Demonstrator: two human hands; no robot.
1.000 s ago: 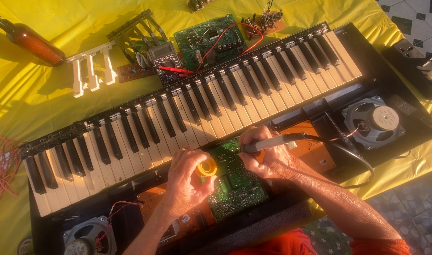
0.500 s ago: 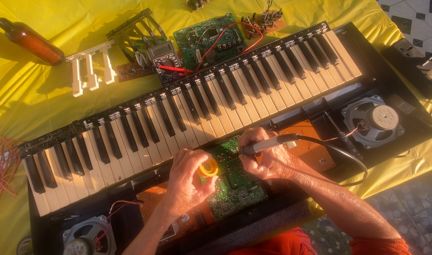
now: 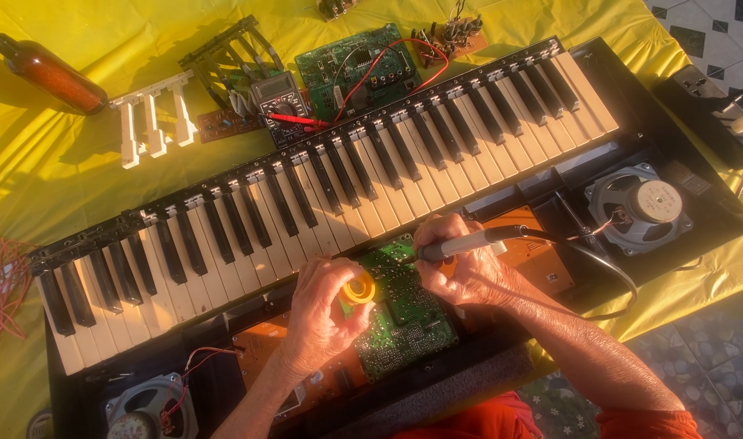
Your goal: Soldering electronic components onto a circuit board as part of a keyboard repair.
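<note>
A: What was the surface?

B: Bench under a yellow cloth (image 3: 54, 179), low warm light raking across it. Tiled floor (image 3: 712, 349) showed at the right edge. An opened keyboard (image 3: 322, 203) lay diagonally across the cloth, lid off, a speaker (image 3: 641, 205) exposed at the right end and another speaker (image 3: 144, 406) at the lower left.

A: Behind the keys?

B: Loose white key set (image 3: 152, 122), a multimeter (image 3: 280, 99) with red leads, a second green board (image 3: 357, 69), and a brown-handled tool (image 3: 50, 77) at far left. Red wire bundle (image 3: 2, 293) at the left edge.

A: Hands?

B: Left hand (image 3: 327, 313) was clenched on a small yellow spool (image 3: 359, 289), thumb and fingers pinching it. Right hand (image 3: 461, 264) was wrapped around a soldering iron (image 3: 461, 244), handle grey, black cord trailing off right toward the speaker.

A: Where was the board relative to them?

B: Green circuit board (image 3: 408, 313) sat in the case just below the white keys, between the two hands. The spool was at its left edge, and the iron pointed left over its upper end. Couldn't tell whether the tip touched the board; too small.
</note>
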